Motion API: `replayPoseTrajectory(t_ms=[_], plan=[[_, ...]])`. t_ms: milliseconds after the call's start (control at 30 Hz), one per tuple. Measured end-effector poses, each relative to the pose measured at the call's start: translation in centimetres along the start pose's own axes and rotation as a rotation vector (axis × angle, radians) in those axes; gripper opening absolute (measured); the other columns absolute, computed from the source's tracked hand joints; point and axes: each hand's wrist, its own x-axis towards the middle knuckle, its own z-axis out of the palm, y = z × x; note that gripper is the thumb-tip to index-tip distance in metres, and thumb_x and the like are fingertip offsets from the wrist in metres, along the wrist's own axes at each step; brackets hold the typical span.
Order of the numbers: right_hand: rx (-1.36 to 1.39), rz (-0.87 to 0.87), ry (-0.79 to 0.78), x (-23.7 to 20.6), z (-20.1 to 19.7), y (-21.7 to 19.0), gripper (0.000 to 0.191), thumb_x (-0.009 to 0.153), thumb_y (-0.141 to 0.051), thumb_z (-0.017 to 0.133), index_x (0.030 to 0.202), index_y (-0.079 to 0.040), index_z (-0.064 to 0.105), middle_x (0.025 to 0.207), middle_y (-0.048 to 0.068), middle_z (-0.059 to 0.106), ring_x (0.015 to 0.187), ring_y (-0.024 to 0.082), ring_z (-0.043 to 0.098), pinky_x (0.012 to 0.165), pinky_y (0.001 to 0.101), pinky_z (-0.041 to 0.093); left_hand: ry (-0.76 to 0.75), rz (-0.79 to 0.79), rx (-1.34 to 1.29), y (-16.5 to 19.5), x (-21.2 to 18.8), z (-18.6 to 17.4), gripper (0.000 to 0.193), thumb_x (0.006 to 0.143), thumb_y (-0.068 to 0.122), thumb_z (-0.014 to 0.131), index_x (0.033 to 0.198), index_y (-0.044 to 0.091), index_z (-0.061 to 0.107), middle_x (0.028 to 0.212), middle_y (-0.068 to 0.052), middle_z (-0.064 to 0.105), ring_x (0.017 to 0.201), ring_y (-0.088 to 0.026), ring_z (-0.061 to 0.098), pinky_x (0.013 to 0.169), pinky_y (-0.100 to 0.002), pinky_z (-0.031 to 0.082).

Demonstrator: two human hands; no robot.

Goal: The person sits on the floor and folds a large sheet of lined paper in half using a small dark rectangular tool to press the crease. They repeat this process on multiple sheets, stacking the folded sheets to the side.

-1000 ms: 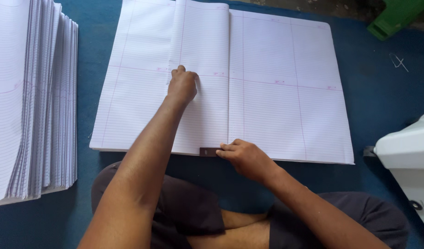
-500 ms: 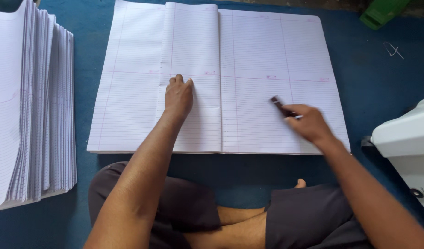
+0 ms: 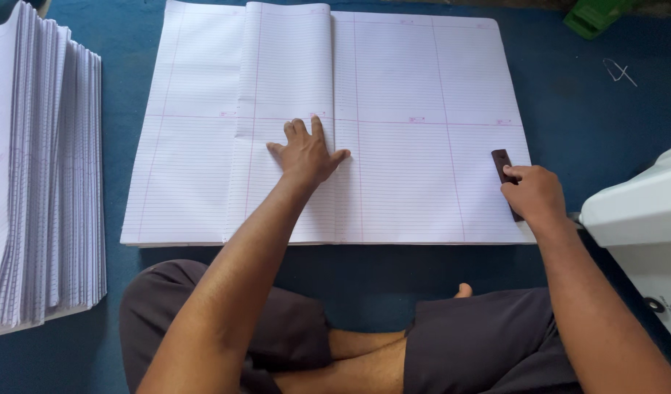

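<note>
A large stack of white ruled paper sheets (image 3: 416, 87) lies spread on the blue floor in front of me. One sheet (image 3: 288, 66) is folded over toward the middle fold. My left hand (image 3: 306, 155) presses flat on that folded sheet, fingers spread. My right hand (image 3: 534, 192) rests at the sheets' right edge and grips a small dark brown flat tool (image 3: 505, 169), which lies against the paper.
A tall pile of ruled sheets (image 3: 40, 175) stands at the left. A white machine (image 3: 638, 219) sits at the right edge. A green object (image 3: 594, 16) and a bent wire staple (image 3: 618, 71) lie at the top right on the blue floor (image 3: 583, 109). My crossed legs are below.
My right hand carried the dark tool from the sheets' near edge at the fold out to the right edge. My left hand stayed pressed on the folded sheet.
</note>
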Motion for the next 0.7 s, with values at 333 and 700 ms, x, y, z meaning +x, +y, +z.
replayPoseTrajectory(t_ms=[333, 700], plan=[[-0.145, -0.085, 0.030, -0.6, -0.2, -0.9, 0.045, 0.088, -0.028, 0.076, 0.130, -0.011, 0.072, 0.134, 0.017, 0.064, 0.120, 0.034, 0.061, 0.098, 0.0457, 0.052, 0.030, -0.051, -0.109, 1.1, 3.9, 0.9, 0.077, 0.089, 0.023, 0.069, 0.153, 0.002, 0.033, 0.145, -0.029, 0.044, 0.130, -0.043, 0.048, 0.094, -0.052, 0.056], [-0.073, -0.461, 0.161, -2.3, 0.5, -6.9, 0.037, 0.092, -0.025, 0.071, 0.124, -0.007, 0.073, 0.125, 0.017, 0.070, 0.121, 0.031, 0.062, 0.101, 0.0442, 0.052, 0.337, 0.053, -0.192, -1.5, 6.2, 2.3, 0.007, 0.090, -0.005, 0.063, 0.096, -0.003, 0.066, 0.090, -0.024, 0.073, 0.084, -0.038, 0.074, 0.072, -0.046, 0.062]])
